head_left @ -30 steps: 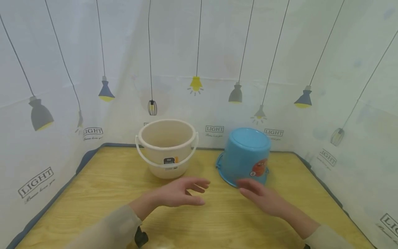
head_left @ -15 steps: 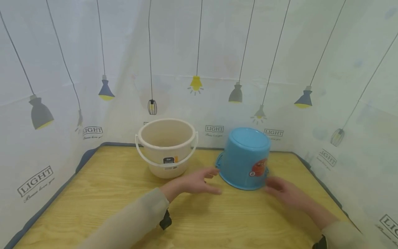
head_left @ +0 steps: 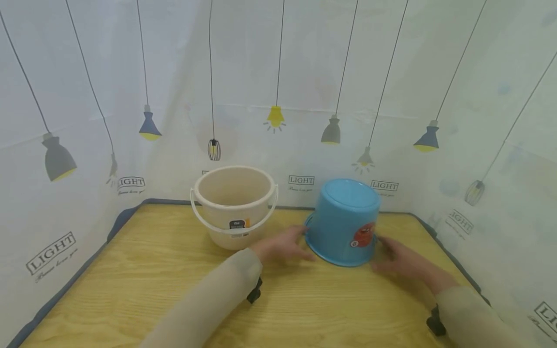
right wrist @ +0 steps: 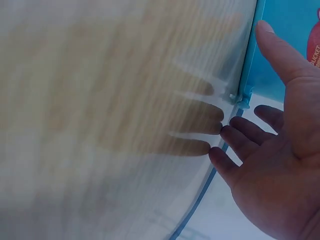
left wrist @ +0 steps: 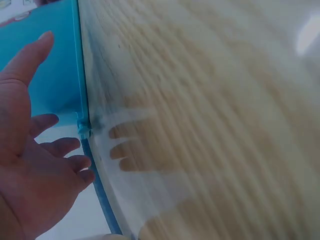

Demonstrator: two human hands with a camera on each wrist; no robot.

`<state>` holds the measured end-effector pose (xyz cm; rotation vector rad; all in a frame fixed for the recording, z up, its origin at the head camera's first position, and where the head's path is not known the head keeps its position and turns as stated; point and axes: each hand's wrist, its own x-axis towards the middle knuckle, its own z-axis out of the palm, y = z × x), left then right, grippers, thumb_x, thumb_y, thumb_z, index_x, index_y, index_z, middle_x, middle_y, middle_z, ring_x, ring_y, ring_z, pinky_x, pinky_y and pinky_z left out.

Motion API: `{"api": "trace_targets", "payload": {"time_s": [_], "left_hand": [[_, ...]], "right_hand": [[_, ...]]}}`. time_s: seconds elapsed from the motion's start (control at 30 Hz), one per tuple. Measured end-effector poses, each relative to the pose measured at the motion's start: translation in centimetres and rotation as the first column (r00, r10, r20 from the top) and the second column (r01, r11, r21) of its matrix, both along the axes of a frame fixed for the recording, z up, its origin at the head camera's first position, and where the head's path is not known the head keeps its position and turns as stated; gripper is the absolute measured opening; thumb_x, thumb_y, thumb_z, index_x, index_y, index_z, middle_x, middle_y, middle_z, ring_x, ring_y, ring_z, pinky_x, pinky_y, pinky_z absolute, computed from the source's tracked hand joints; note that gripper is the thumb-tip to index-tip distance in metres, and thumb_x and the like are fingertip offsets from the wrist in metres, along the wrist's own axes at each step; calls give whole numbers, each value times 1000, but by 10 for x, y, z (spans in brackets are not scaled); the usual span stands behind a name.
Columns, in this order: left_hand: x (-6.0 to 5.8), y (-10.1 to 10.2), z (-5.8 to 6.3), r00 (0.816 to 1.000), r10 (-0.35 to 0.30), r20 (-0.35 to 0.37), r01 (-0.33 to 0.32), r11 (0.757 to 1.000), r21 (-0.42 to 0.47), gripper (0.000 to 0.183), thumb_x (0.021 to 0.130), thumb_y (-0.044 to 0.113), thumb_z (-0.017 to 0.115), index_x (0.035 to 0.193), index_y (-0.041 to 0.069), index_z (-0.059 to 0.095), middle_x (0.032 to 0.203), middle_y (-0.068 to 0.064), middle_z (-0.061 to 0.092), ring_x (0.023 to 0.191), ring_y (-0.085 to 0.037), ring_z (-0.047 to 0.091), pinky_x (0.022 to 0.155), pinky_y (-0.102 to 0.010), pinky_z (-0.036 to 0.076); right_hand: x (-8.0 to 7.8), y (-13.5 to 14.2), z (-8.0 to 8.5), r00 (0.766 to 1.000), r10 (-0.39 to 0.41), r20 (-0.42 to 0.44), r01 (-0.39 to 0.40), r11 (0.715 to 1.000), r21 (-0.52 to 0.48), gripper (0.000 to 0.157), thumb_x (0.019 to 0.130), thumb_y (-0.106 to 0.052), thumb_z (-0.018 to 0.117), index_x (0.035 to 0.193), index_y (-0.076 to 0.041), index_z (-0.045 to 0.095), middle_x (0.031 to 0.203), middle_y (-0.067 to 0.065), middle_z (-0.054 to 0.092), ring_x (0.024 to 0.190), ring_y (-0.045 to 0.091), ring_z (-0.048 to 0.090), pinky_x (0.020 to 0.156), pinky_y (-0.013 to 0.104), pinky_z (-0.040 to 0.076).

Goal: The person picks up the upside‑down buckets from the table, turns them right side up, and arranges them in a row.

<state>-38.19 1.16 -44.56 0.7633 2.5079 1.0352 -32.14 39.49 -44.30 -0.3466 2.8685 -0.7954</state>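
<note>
Lamp-printed sheeting (head_left: 243,72) surrounds a wood-grain table (head_left: 330,309). Head view: left hand (head_left: 283,245) and right hand (head_left: 402,261), apart, flank an upside-down round blue plastic bucket (head_left: 335,227), right of an upright cream plastic bucket (head_left: 235,212). Left wrist: relaxed fingers (left wrist: 62,146), contact unclear. Right wrist: likewise; even, low grips should steady it.

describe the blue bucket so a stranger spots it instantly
Toward the back of the wood-grain table, between the left hand and right hand, is the blue bucket. It stands upside down with a red label, unlike the upright cream bucket beside it.
</note>
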Motion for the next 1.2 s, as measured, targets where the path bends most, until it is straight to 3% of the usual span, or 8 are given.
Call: {"api": "trace_targets", "payload": {"time_s": [0.27,0.6,0.73,0.9,1.07,1.2], "left_hand": [[-7,9,3,999,19,-49,-23,997,-77,106,87,44,93,171,10,38,173,-13,46,162,-34,43,136,-52,35],[-19,13,-6,993,95,-77,-106,981,-161,106,84,53,92,171,23,40,183,-18,22,171,-42,16,139,-63,17],[-21,14,-8,991,110,-78,-122,978,-171,106,84,55,92,171,26,40,184,-12,24,172,-42,14,139,-66,13],[-22,18,-5,987,103,-124,-125,975,-182,101,86,53,91,170,22,43,177,-7,41,168,-39,28,139,-63,19],[-21,22,-4,980,95,-177,-125,977,-170,97,85,48,94,165,14,50,167,-8,55,156,-32,50,135,-56,34],[-20,23,-8,979,112,-168,-136,981,-140,98,84,48,95,164,13,51,166,-9,56,155,-31,52,134,-53,37]], "right_hand": [[-11,-8,-1,999,36,-10,-36,999,-5,123,87,-53,90,173,2,22,176,34,26,161,60,25,130,76,23],[-17,-15,1,998,39,51,-39,999,-5,126,86,-50,92,173,4,18,177,35,21,163,60,18,132,75,18],[-18,-17,3,998,41,52,-40,999,-16,126,86,-49,93,173,5,18,177,35,22,163,60,19,132,75,18],[-22,-17,3,999,16,48,-15,1000,-12,126,85,-51,92,173,3,19,177,34,24,162,59,24,132,75,21],[-22,-17,1,998,-4,56,3,1000,10,127,84,-54,92,173,3,21,176,34,26,162,59,25,131,75,22],[-20,-15,-1,999,3,36,-4,1000,19,127,84,-57,91,172,3,23,175,34,29,160,60,28,130,76,24]]}}
